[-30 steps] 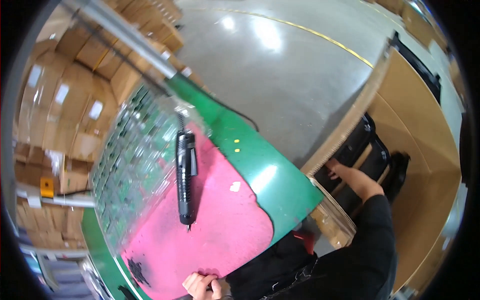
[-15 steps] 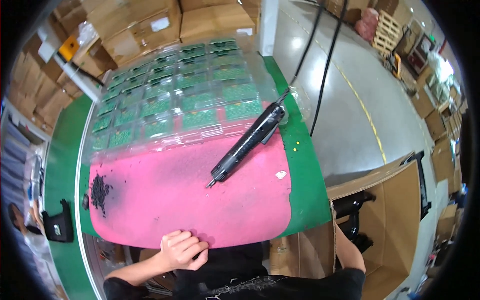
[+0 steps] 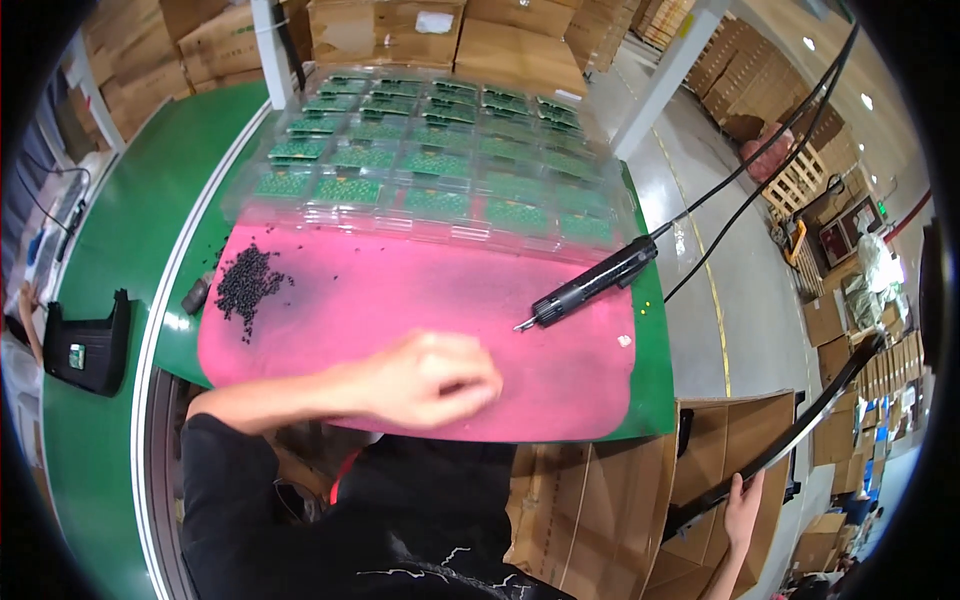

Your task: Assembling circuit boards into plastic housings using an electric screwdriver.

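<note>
Left hand (image 3: 435, 380) lies low over the pink mat (image 3: 400, 300), near its front edge, fingers curled in loosely with the tips bunched toward the mat. Motion blur, so can't tell if it's pinching anything. The forearm comes in from the left, across the mat's near-left corner.

Right hand (image 3: 742, 508) is off the bench at lower right, fingers wrapped around the lower end of a long black flat panel (image 3: 790, 440). The panel runs diagonally up and right over the open cardboard box (image 3: 600, 510) that stands against the front of the bench.

Electric screwdriver (image 3: 590, 290) lies on the mat's right side, tip pointing left, toward the mat's middle. It is well apart from the left hand, with bare mat between them. Two black cables (image 3: 760, 160) run from its rear end up to the top right.

Pile of small black screws (image 3: 245, 285) sits on the mat's far-left part, with some loose ones scattered around it. Well clear of both hands.

Clear blister trays with green circuit boards (image 3: 430, 160) cover the back of the bench, their front edge overlapping the mat's far edge.

Black housing part (image 3: 88, 345) sits on the green conveyor belt (image 3: 130, 200) to the left. Stacked cartons (image 3: 420, 30) stand behind the trays.
</note>
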A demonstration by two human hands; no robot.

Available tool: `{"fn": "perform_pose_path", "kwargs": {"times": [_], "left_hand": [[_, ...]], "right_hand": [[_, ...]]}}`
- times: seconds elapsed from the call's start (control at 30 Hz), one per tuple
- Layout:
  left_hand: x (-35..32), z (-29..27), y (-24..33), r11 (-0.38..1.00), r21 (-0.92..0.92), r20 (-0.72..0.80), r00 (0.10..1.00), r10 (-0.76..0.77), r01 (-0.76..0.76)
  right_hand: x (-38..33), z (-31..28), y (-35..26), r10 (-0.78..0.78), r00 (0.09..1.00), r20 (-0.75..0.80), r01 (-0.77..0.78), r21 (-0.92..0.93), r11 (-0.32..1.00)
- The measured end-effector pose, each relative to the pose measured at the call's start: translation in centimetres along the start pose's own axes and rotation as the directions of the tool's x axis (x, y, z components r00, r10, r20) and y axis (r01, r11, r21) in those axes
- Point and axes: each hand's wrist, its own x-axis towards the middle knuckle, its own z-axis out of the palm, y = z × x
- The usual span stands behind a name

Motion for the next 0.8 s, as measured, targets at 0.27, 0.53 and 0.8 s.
{"fn": "perform_pose_path", "kwargs": {"times": [0.27,0.53,0.8], "left_hand": [[0.9,-5.7,-5.1,0.914,-0.066,-0.262,0.877,-0.402,0.399],[-1.5,-6.9,-4.5,0.945,0.049,0.168,0.93,-0.326,0.322],[-2.8,-7.6,-6.0,0.874,0.416,0.167,0.924,-0.344,0.251]], "right_hand": [[-0.9,0.9,-8.8,-0.343,0.935,-0.088,0.322,-0.19,0.927],[0.5,7.3,-16.9,-0.775,0.439,0.455,0.876,-0.027,0.481],[6.2,13.3,-36.9,-0.832,0.386,0.398,0.825,0.256,0.504]]}}
